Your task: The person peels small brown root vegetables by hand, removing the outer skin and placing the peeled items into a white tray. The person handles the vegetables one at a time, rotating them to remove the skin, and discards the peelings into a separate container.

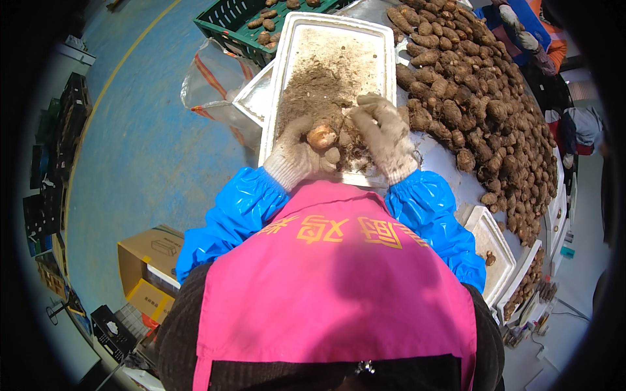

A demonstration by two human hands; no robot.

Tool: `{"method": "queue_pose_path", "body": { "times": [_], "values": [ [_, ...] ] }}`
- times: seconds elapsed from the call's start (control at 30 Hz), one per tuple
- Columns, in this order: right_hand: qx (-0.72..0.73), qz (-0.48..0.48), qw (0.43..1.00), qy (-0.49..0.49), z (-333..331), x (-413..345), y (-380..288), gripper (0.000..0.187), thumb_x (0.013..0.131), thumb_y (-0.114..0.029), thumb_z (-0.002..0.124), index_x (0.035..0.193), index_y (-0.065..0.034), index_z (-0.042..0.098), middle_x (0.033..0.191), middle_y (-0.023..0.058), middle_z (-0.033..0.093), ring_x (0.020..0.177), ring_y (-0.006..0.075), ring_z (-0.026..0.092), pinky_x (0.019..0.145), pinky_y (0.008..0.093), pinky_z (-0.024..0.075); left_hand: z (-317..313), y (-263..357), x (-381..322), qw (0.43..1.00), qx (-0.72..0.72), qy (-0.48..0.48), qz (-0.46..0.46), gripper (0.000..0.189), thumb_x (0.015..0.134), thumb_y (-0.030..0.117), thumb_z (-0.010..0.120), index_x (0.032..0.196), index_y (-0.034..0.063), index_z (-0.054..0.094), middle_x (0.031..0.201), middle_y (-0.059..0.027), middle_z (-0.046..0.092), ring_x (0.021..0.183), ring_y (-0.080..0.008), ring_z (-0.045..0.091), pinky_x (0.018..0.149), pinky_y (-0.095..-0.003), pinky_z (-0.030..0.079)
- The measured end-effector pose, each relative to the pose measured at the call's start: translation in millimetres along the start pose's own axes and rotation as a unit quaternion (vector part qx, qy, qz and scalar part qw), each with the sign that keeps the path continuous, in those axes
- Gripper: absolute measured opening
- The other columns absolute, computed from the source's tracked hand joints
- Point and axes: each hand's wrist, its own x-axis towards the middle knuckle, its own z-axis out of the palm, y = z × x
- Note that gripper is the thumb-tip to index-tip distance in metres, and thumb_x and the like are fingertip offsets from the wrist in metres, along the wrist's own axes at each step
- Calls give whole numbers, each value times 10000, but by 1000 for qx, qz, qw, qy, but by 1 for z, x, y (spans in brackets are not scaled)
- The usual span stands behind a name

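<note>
My left hand [299,152], in a soiled knit glove, holds a taro corm [322,137] whose pale cut or peeled face points up. Over the right side of the same white foam box lid or tray [335,40] is my right hand [384,134], also gloved. Its fingers are bent and slightly blurred; whether something small is between them cannot be made out. Loose soil and root fibres [318,93] cover the middle of the tray. Darker scraps [354,146] lie between my two hands, partly hidden by them.
A large heap of unpeeled taro [469,93] spreads to the right. Beyond the tray stands a green plastic crate [230,36] with several taros. A clear plastic sack [210,80] hangs at left, above a cardboard box [146,259]. A co-worker's gloved hands [518,29] are at the upper right.
</note>
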Motion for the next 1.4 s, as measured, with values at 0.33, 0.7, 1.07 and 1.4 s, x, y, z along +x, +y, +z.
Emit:
{"method": "queue_pose_path", "body": {
  "times": [0.33, 0.7, 1.07, 1.4],
  "values": [
    [-146, -126, 977, 88, 11, 19, 6, 189, 983, -191, 656, 1033, -17, 714, 1202, 187, 669, 1218, 372, 612, 1064, 451, 498, 4, -6, 0, 999, 43, -32, 7, 512, 1058, 346, 527, 1446, 13, 498, 1336, -226, 611, 1186, -383, 632, 886, -553, 585],
    [-65, -262, 961, -55, 1, 3, 5, 218, 953, -107, 680, 1154, -47, 739, 1086, 124, 711, 1209, 300, 627, 1083, 412, 471, 19, -13, 4, 980, 155, 119, 40, 463, 1031, 335, 540, 1414, 75, 531, 1236, -214, 661, 847, -362, 652, 753, -553, 533],
    [97, 164, 978, -86, -6, 8, 5, 364, 1030, -292, 625, 1259, -13, 669, 1088, 124, 714, 956, 200, 683, 840, 359, 566, 7, -2, 5, 994, 86, -68, 27, 568, 1017, 182, 544, 1544, 11, 418, 1448, -213, 563, 1237, -340, 599, 990, -563, 550],
    [-35, 65, 993, -94, 27, -17, 0, 836, 858, -342, 754, 1584, -97, 420, 1450, 259, 573, 1337, 398, 573, 1121, 431, 469, 27, -16, 0, 897, 396, 118, 157, 673, 970, 157, 619, 1604, 159, 393, 1523, -172, 505, 1339, -346, 554, 1088, -503, 504]
  ]
}}
